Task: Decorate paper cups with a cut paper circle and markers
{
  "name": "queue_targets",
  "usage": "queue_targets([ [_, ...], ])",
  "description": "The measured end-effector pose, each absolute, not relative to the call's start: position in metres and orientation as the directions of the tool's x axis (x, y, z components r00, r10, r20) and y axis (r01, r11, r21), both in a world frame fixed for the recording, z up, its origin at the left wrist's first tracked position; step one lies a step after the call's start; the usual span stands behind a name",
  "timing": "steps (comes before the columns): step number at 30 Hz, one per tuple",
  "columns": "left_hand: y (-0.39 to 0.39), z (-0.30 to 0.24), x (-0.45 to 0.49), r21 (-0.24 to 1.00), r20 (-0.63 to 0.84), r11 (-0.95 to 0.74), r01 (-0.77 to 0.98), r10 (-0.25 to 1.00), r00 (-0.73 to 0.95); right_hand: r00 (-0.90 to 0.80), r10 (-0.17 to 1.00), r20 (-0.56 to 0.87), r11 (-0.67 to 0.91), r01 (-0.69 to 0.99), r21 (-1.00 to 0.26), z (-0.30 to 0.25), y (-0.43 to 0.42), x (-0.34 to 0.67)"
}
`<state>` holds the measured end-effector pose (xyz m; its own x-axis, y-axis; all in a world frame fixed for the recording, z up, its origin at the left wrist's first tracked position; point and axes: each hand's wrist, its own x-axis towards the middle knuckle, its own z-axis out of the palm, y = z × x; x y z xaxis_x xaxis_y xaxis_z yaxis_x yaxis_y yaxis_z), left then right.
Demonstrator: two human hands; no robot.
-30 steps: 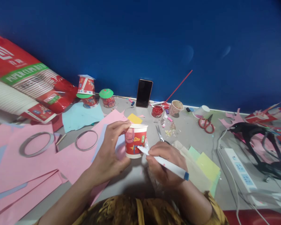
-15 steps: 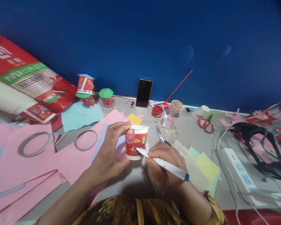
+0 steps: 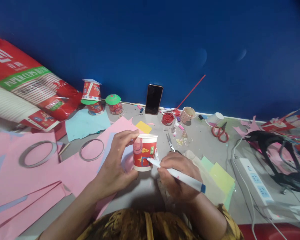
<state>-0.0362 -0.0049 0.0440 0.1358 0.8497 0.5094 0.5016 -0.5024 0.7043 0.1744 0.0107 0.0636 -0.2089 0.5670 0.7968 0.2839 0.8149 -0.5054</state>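
Observation:
A red printed paper cup [image 3: 144, 152] stands upright on the grey table [image 3: 202, 143] in front of me. My left hand [image 3: 117, 165] grips its left side, fingers curled round the rim. My right hand [image 3: 176, 175] is closed on a white marker [image 3: 180, 175] with a blue end cap. The marker's tip touches the cup's lower front, where a blue mark shows.
Pink paper sheets [image 3: 27, 176] with two tape rings [image 3: 92, 149] lie to the left, beside a pack of paper cups [image 3: 22, 90]. A phone [image 3: 153, 99] leans on the blue wall. Scissors [image 3: 170, 143], red scissors [image 3: 220, 131], yellow-green notes [image 3: 221, 176] and a power strip [image 3: 256, 181] lie right.
The marker tip has shifted slightly along the cup's lower front, and my right hand has dropped a little. The left hand keeps the same hold.

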Motion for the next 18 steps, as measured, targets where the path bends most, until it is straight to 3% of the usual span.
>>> queue_targets([
  [18,-0.0056,0.0408,-0.0368,0.753,0.470,-0.467,0.464,0.875,0.118,-0.192,0.605,0.773,0.780,0.337,-0.527,0.0653,0.0104,0.1752],
])
